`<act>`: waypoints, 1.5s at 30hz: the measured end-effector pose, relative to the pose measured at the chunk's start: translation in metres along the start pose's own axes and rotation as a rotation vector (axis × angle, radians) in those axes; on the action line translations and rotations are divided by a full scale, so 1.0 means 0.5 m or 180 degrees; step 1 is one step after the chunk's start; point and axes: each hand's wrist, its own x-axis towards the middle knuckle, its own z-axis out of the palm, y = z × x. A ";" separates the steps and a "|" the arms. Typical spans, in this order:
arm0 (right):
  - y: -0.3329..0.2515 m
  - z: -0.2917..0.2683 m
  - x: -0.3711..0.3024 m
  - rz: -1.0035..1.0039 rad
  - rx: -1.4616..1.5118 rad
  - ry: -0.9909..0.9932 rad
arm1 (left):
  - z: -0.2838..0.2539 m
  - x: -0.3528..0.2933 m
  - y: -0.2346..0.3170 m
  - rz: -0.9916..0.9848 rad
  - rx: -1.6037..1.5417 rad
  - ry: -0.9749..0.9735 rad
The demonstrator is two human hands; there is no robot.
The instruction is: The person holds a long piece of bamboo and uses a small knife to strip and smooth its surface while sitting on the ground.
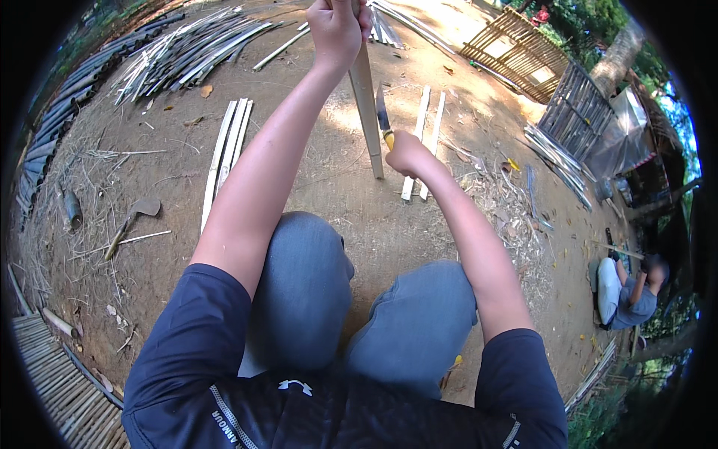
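Note:
My left hand point(338, 34), raised at the top edge of the view, is closed around the upper part of a split bamboo strip point(365, 105). The strip slants down in front of my knees, its lower end at or just above the dirt; I cannot tell which. A knife with a yellow handle point(388, 139) is gripped in my right hand point(409, 156). Its dark blade point(381, 108) points up and away, close beside the strip's right edge; whether they touch is unclear. Pale bamboo strips point(416, 142) lie on the ground past my right hand, and more strips point(226, 153) lie beyond my left forearm.
A broad-bladed tool point(138, 221) lies at left, near a short bamboo piece point(72, 209). Split bamboo point(196, 52) is heaped at far left beside dark poles point(52, 135). Slatted panels point(516, 54) stand far right. Another person point(632, 295) sits at right.

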 end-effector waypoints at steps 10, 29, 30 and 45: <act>-0.012 0.008 -0.023 0.0049 -0.0255 -0.0136 | -0.028 0.004 0.005 -0.0021 0.0044 0.0201; 0.011 0.038 0.002 -0.0080 -0.0415 0.0040 | -0.029 0.001 0.010 -0.0114 0.0049 0.0123; 0.009 0.036 0.005 -0.0203 -0.0532 0.0122 | -0.030 0.002 0.009 -0.0107 0.0070 0.0128; 0.085 0.039 0.058 0.0426 -0.0036 0.0178 | -0.013 -0.012 0.001 0.0093 0.0032 -0.0054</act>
